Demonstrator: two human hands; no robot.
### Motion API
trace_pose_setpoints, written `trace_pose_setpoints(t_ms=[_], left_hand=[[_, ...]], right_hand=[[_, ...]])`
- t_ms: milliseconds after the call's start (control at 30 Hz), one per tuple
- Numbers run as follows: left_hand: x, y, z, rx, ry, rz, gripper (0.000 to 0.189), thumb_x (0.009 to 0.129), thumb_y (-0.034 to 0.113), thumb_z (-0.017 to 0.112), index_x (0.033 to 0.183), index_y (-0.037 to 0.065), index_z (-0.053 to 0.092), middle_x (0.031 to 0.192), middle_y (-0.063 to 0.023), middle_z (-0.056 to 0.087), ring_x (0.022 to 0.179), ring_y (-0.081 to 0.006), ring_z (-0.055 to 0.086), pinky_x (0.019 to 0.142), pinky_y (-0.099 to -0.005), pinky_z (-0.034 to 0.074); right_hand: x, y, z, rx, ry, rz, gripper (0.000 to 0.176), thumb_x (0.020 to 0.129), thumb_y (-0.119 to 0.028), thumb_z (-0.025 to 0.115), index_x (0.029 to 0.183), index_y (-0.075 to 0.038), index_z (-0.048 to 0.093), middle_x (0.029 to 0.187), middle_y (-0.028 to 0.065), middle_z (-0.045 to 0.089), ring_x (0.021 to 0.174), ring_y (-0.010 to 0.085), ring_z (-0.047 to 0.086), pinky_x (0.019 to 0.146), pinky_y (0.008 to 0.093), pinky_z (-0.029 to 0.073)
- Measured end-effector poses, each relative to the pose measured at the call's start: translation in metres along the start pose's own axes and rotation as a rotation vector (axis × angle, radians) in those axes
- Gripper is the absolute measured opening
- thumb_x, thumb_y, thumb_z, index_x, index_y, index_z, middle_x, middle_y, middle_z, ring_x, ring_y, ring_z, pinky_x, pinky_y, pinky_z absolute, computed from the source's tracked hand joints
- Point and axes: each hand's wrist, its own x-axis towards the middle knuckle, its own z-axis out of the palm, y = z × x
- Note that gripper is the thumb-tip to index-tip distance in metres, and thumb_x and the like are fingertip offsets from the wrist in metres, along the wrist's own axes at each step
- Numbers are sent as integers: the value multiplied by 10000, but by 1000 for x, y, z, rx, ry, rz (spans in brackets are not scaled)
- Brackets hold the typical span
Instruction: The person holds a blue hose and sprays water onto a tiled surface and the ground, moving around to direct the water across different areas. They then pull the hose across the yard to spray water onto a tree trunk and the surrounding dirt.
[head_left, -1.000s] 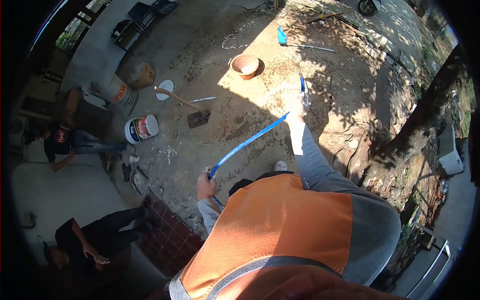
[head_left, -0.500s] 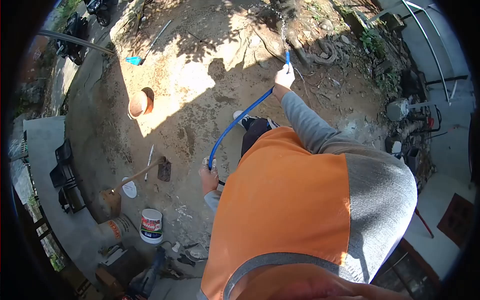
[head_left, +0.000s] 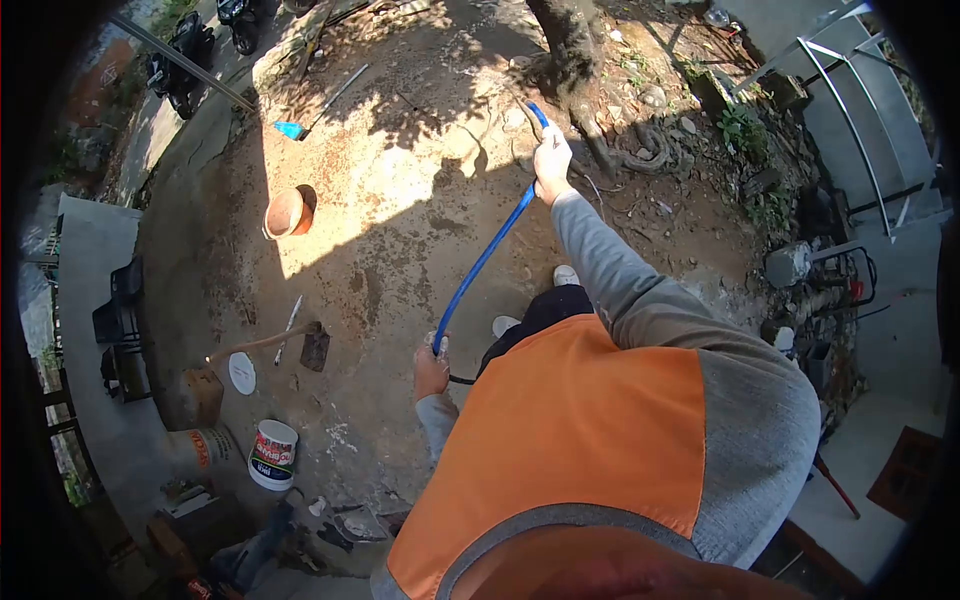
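A blue hose runs in a gentle curve between my two hands, held out ahead of my body over the dirt ground. My right hand is wrapped round it near the front end, with the tip poking out beyond the fingers toward the base of a tree. Farther back along the hose, my left hand grips it low on the left, and a dark length trails from there toward my body. I cannot clearly make out water at the tip.
A hoe, a white lid and a white bucket lie to the left. Ahead are a clay pot and a blue dustpan. Roots cross the ground at right; motorbikes stand far left.
My right hand and the hose tip have swung left, and the tip now angles leftward. Water spraying from the tip earlier is no longer clearly seen. Both my shoes now show.
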Motion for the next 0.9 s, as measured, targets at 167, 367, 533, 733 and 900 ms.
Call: trace_pose_setpoints(t_ms=[167, 367, 533, 733, 900], left_hand=[[-2, 31, 10, -58, 57, -27, 148, 852, 90, 521, 978, 72, 597, 667, -61, 507, 593, -139, 453, 577, -315, 397], [1, 40, 34, -74, 143, -9, 152, 850, 93, 521, 980, 77, 598, 706, -65, 527, 607, -140, 463, 587, -314, 403], [-3, 84, 44, -44, 77, -80, 147, 857, 102, 522, 977, 63, 597, 689, -64, 519, 593, -133, 451, 579, -308, 398], [14, 124, 79, -49, 30, -49, 155, 867, 135, 533, 981, 48, 593, 674, -86, 531, 588, -161, 471, 585, -321, 407], [39, 155, 127, 58, -35, 126, 175, 868, 154, 545, 991, 35, 583, 762, -157, 589, 655, -241, 554, 639, -344, 435]], right_hand=[[-12, -64, 27, 52, -16, 48, 279, 936, -139, 415, 1170, -39, 526, 879, 22, 556, 771, 115, 494, 708, 268, 412], [14, -59, 20, 30, 169, -149, 269, 933, -140, 420, 1149, -23, 528, 856, 21, 550, 759, 117, 494, 692, 262, 412], [32, -77, -19, 154, 62, 74, 311, 933, -154, 414, 1177, 5, 522, 1046, 80, 595, 929, 155, 535, 834, 282, 399], [99, -57, -96, 106, 338, -217, 317, 935, -152, 414, 1190, 11, 507, 1070, 76, 581, 935, 168, 525, 851, 285, 388], [167, -65, -191, 304, 281, -97, 291, 940, -143, 415, 1159, 13, 525, 980, 53, 581, 837, 124, 513, 767, 271, 412]])
